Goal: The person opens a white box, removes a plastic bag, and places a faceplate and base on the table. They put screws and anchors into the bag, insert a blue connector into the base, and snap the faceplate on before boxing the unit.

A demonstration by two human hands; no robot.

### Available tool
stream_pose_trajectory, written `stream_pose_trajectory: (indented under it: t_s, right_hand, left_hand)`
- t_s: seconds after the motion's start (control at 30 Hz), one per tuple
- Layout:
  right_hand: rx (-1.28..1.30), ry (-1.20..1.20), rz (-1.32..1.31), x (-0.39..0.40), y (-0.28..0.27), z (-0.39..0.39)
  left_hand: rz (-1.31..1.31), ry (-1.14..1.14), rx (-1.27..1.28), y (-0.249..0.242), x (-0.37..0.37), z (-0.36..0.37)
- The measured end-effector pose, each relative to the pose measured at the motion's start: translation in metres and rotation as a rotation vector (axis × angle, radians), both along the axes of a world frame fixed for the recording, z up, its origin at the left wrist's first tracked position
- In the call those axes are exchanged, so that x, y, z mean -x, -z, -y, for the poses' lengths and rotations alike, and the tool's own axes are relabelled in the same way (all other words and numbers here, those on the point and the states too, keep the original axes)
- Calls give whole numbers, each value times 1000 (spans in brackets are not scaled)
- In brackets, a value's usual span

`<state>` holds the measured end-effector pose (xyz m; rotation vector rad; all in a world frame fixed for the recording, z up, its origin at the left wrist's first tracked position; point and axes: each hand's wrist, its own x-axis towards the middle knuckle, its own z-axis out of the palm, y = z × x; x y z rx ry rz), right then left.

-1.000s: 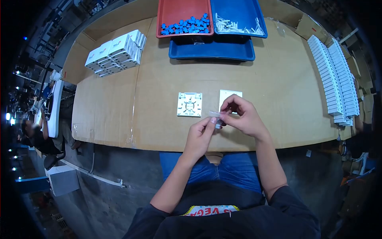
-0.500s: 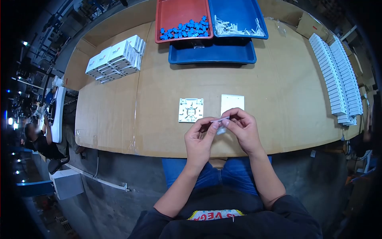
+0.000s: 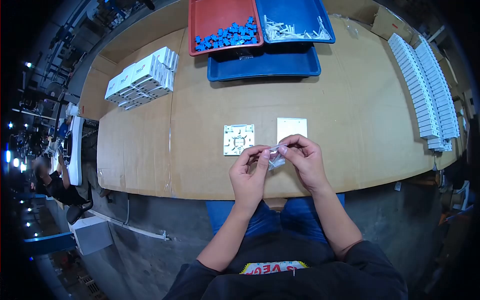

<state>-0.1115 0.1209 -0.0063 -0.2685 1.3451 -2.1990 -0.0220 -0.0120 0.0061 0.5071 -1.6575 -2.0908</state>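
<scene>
A small clear plastic bag (image 3: pixel 276 159) hangs between my two hands, close to the table's front edge. My left hand (image 3: pixel 251 172) pinches one side of its top with thumb and fingertips. My right hand (image 3: pixel 306 162) grips the other side the same way. What the bag holds is too small to make out. Beyond my left hand lies an open white plastic box base (image 3: pixel 239 140) with a round moulded middle. Behind my right hand is a flat white cover (image 3: pixel 292 127), its near part hidden by my fingers.
Blue clips (image 3: pixel 227 37) fill part of a red tray (image 3: pixel 225 12); a blue tray (image 3: pixel 295 12) beside it holds thin white pieces. A lower blue tray (image 3: pixel 264 70) sits in front. White boxes (image 3: pixel 142 77) are stacked left, white parts (image 3: pixel 425 95) right. A person (image 3: pixel 52 180) sits far left.
The bag's top has opened out a little between my fingers, and more of the bag shows. Both hands stay in nearly the same place; the view has shifted slightly.
</scene>
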Motion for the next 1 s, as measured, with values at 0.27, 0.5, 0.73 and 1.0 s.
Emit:
stream_pose_trajectory:
  t_s: [0.27,0.5,0.73,1.0]
  right_hand:
    - [46,35,16,2,8,-2]
    - [43,23,-2,3,7,-1]
    - [87,30,-91,3,9,-1]
    - [55,-23,23,2,8,-1]
  left_hand:
    - [43,-19,30,1,2,1]
    - [28,-11,101,1,2,2]
    - [20,-6,92,5,1,4]
    - [3,-5,96,5,-1,5]
